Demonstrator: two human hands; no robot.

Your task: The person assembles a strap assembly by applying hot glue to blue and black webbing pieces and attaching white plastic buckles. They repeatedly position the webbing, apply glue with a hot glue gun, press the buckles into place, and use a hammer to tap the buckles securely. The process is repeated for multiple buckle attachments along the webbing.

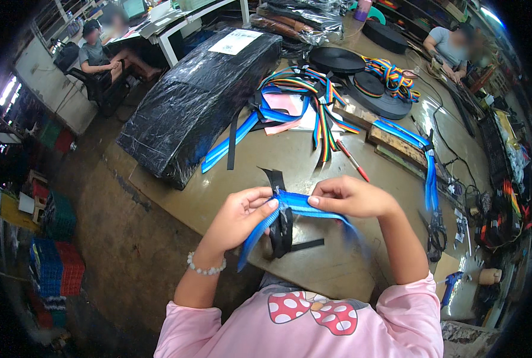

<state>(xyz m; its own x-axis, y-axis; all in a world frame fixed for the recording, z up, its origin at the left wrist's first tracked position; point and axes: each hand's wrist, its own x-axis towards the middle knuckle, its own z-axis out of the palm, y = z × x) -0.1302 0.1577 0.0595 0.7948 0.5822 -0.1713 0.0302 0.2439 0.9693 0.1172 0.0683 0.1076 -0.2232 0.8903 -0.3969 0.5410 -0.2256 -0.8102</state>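
Observation:
Above the near edge of the table, my two hands hold blue webbing straps point(301, 204) stretched between them. My left hand point(240, 216) pinches the straps with thumb and fingers where a black strap point(282, 231) crosses and loops below. My right hand point(354, 197) pinches the blue straps farther along, thumb on top. The loose blue ends hang down on both sides; the right one is blurred. Beyond my hands lie a bundle of rainbow-striped straps point(324, 128), more blue straps point(221, 152) and a red-and-white pen point(353, 161).
A large black plastic-wrapped package point(200, 95) fills the table's left side. Rolls of black webbing point(337, 59) lie at the back. On the right are wooden blocks point(397, 140) with blue straps, and scissors point(436, 235). One person point(96, 56) sits back left, another point(451, 51) back right.

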